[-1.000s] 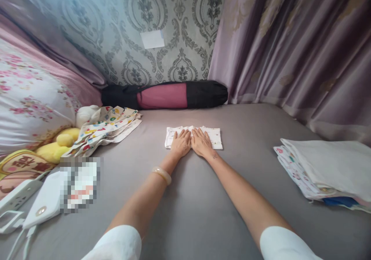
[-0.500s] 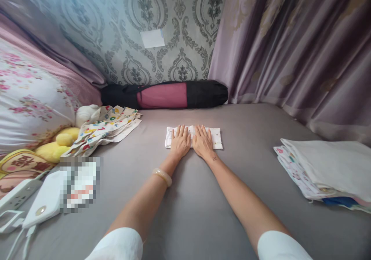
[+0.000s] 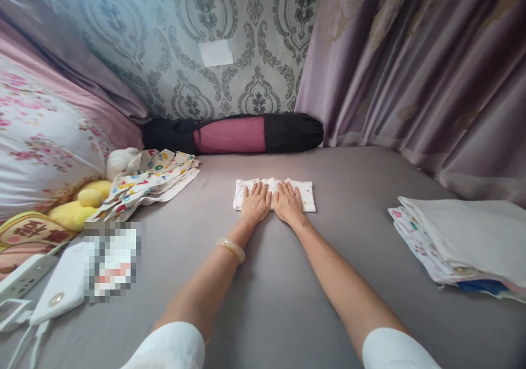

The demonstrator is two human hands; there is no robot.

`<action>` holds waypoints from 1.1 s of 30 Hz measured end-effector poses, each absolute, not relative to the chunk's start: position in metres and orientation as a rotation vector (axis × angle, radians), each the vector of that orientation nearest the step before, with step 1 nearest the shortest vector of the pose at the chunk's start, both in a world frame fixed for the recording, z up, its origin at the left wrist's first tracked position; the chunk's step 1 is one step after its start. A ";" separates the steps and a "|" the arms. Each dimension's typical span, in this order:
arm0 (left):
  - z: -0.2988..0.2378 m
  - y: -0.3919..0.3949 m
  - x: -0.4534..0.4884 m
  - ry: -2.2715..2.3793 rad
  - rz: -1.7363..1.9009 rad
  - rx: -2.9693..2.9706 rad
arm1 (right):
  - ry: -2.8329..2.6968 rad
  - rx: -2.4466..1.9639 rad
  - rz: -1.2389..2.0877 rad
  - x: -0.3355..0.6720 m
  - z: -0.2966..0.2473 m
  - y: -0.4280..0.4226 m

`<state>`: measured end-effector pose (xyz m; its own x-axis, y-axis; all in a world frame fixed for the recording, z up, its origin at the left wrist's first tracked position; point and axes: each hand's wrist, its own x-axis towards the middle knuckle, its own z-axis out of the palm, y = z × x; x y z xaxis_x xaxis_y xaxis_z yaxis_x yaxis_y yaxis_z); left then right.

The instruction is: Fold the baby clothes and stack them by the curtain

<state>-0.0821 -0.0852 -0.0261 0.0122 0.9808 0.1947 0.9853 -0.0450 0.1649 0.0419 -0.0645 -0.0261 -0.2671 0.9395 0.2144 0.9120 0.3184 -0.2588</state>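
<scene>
A white cloth (image 3: 307, 196) with small coloured prints lies folded into a flat rectangle on the grey bed sheet (image 3: 279, 292). Both palms press down on it, side by side. My left hand (image 3: 256, 201) lies flat on its left half, fingers stretched toward the wall; a pale bangle (image 3: 231, 250) circles that wrist. On the right half rests my right hand (image 3: 288, 201), also flat with straight fingers. The thumbs are close together near the cloth's middle. Much of the cloth is hidden beneath the hands.
A stack of folded cloths (image 3: 472, 243) lies at the right. At the left are a rumpled printed cloth (image 3: 152, 180), yellow plush toy (image 3: 74, 213), floral pillow (image 3: 45, 144), power strip (image 3: 24, 276) and white device with cables (image 3: 66, 287). A black-and-pink roll bag (image 3: 230, 135) lies along the wall.
Both hands have slid very slightly back toward me on the folded cloth. The cloth itself stays in place.
</scene>
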 end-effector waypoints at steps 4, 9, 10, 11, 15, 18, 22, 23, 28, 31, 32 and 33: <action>-0.028 -0.087 -0.082 -2.138 -0.494 -2.116 | -2.202 -1.663 0.053 0.044 -0.027 -0.065; -0.030 -0.086 -0.081 -2.195 -0.503 -1.987 | -2.153 -1.722 0.030 0.048 -0.027 -0.064; -0.030 -0.086 -0.081 -2.216 -0.475 -1.995 | -2.161 -1.738 0.052 0.049 -0.027 -0.064; -0.030 -0.085 -0.081 -2.234 -0.448 -2.006 | -2.170 -1.751 0.073 0.049 -0.027 -0.064; -0.032 -0.084 -0.082 -2.254 -0.416 -2.014 | -2.187 -1.772 0.107 0.049 -0.025 -0.064; -0.031 -0.084 -0.082 -2.247 -0.423 -2.016 | -2.195 -1.783 0.123 0.049 -0.023 -0.065; -0.029 -0.087 -0.080 -2.251 -0.482 -1.937 | -2.198 -1.783 0.132 0.052 -0.022 -0.065; -0.029 -0.088 -0.080 -2.259 -0.509 -1.898 | -2.189 -1.786 0.125 0.053 -0.022 -0.065; -0.028 -0.089 -0.079 -2.318 -0.563 -1.768 | -2.119 -1.836 0.062 0.058 -0.022 -0.064; -0.029 -0.088 -0.079 -2.408 -0.508 -1.783 | -2.125 -1.877 0.097 0.059 -0.023 -0.064; -0.030 -0.087 -0.079 -2.420 -0.495 -1.789 | -2.131 -1.883 0.107 0.059 -0.023 -0.064; -0.030 -0.087 -0.079 -2.420 -0.487 -1.789 | -2.135 -1.886 0.112 0.059 -0.023 -0.063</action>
<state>-0.0795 -0.0869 -0.0299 -0.3085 0.9147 0.2612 0.9445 0.2620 0.1982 0.0593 -0.0635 -0.0231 -0.1013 0.9813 0.1636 0.9588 0.1401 -0.2471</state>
